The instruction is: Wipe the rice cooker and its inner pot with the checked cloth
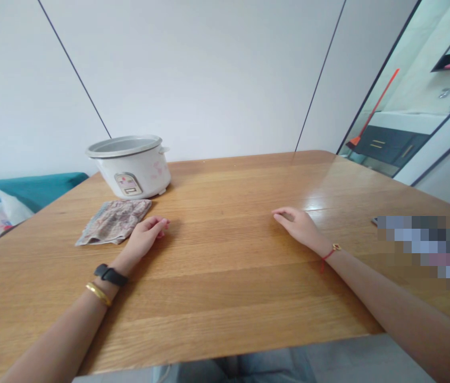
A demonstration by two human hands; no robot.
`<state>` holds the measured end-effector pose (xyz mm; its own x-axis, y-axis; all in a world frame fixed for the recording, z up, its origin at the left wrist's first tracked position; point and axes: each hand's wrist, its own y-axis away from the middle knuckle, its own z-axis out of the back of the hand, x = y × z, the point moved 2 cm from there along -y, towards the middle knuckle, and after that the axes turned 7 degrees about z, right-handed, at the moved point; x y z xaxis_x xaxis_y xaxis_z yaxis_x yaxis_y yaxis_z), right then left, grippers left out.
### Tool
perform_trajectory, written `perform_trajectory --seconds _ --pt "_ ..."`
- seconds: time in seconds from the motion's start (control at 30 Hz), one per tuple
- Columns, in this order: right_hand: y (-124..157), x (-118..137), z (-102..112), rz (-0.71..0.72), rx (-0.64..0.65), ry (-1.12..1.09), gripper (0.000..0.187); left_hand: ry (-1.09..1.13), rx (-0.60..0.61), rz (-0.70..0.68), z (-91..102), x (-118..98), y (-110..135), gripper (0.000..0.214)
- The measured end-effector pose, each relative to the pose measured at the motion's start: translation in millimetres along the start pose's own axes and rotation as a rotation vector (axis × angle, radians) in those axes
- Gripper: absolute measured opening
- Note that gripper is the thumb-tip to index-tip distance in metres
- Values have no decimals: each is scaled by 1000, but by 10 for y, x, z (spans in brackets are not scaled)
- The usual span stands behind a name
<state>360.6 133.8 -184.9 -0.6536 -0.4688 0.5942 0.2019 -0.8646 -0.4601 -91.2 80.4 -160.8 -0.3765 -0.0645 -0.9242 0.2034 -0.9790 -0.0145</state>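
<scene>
Left hand (145, 236) resting on the wooden surface (228, 276), fingers loosely curled and empty, just beside the patterned cloth (113, 222) — lidless rice cooker (131, 166) beyond it at far left, right hand (299, 226) flat, fingers relaxed, holding nothing.

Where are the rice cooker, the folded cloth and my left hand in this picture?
rice cooker (131, 167): head view, front of its white body.
folded cloth (114, 222): head view, middle of its patterned top.
left hand (145, 236): head view, back of the hand, beside the cloth.
</scene>
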Motion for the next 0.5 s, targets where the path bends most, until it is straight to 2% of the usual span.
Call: perform_trajectory --seconds 0.5 --pt "-6 10 26 -33 -47 -62 26 -33 24 43 -13 -15 16 51"
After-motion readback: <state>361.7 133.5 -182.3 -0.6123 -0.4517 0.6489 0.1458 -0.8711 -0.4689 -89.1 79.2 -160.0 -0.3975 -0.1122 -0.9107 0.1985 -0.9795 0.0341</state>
